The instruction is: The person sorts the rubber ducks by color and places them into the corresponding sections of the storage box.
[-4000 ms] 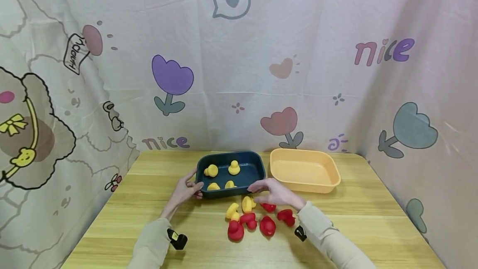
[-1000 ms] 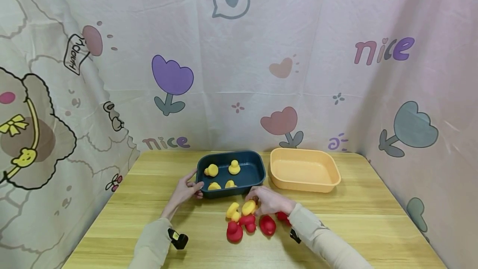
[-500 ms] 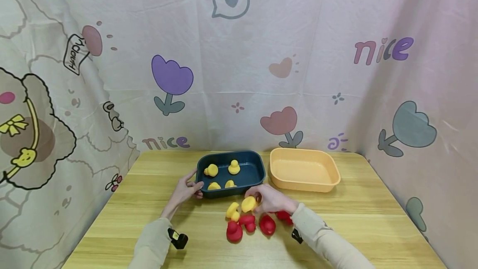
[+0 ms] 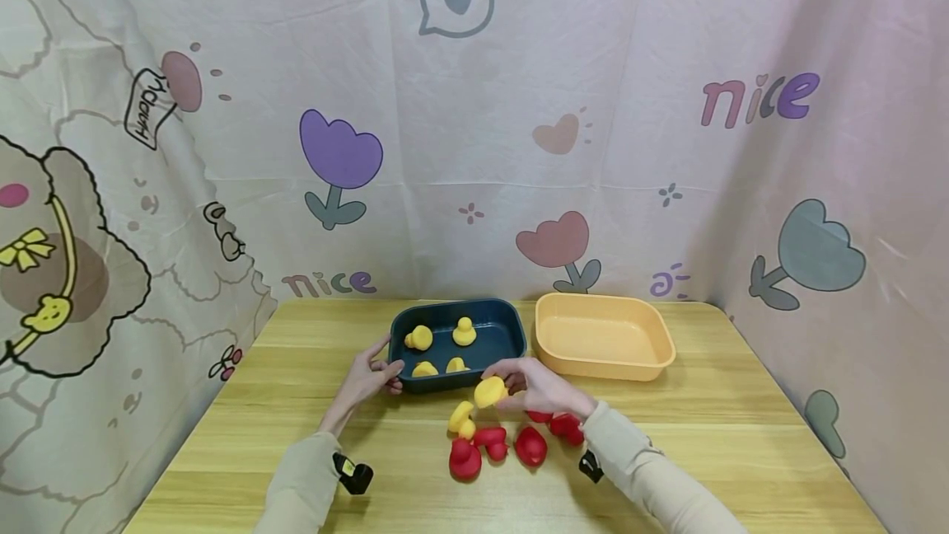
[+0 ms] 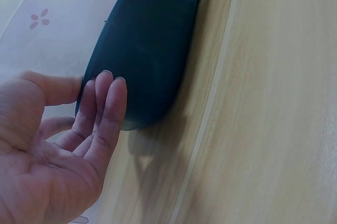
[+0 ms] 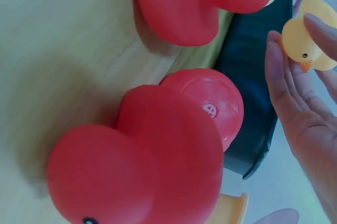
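Counter [image 4: 222, 452] in pale wood grain fills the lower part of my head view, with a printed fabric backdrop [image 4: 460, 147] behind it. On it stands a dark blue tub [image 4: 493, 342], and just to its right a peach tub [image 4: 604, 367]. I see the left hand [image 4: 368, 379] with its grip around the left end of the dark blue tub. The right hand [image 4: 539, 386] has a narrow grip, thumb and fingers pinching a yellow duck [image 4: 490, 392] by that tub's near wall; the right wrist view shows me its orange beak [image 6: 306, 65]. Four ducks [image 4: 418, 338], also yellow, sit inside the dark blue tub. In front of it, a loose yellow duck [image 4: 460, 417] and five red ducks [image 4: 530, 447] lie in a cluster on the counter.
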`<action>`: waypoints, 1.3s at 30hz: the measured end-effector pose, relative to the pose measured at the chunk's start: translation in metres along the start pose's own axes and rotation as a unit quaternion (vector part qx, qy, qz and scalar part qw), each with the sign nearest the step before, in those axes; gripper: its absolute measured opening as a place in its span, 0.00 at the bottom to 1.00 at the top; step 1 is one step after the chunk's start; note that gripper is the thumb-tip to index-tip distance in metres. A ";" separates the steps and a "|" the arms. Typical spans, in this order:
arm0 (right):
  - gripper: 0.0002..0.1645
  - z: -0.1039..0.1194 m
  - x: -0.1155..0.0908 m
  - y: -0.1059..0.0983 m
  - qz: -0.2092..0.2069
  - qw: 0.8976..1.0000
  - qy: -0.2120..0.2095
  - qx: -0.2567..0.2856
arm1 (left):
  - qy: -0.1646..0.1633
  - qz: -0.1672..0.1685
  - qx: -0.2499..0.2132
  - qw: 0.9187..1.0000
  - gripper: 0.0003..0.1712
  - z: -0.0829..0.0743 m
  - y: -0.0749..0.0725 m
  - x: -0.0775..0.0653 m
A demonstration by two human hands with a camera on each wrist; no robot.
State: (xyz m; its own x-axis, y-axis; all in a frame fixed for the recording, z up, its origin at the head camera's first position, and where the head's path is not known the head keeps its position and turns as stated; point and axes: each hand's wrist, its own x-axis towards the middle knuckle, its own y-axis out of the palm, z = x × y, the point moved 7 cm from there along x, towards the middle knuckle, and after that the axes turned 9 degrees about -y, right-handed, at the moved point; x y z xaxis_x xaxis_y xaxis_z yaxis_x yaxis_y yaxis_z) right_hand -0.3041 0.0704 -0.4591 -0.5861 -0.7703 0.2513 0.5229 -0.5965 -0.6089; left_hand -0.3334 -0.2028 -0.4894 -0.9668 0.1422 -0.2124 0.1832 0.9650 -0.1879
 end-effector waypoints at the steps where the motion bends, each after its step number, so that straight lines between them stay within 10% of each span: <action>1: 0.24 0.000 0.000 -0.001 -0.004 1.000 -0.001 0.006 | 0.000 0.000 0.001 1.000 0.44 0.000 0.000 0.000; 31: 0.34 0.002 0.000 -0.016 -0.111 0.984 0.034 0.138 | 0.004 -0.005 0.002 1.000 0.44 0.000 0.000 0.000; 39: 0.30 0.004 0.004 -0.027 -0.195 0.968 0.024 0.156 | -0.002 -0.013 0.003 1.000 0.43 0.001 -0.001 0.000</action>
State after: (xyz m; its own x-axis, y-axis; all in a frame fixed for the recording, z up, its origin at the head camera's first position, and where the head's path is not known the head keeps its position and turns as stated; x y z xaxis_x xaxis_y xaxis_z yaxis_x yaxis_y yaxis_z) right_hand -0.3181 0.0823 -0.4384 -0.8001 -0.4664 0.3772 0.4133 -0.8844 -0.2168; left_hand -0.3333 -0.2045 -0.4903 -0.9705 0.1166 -0.2111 0.1594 0.9670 -0.1988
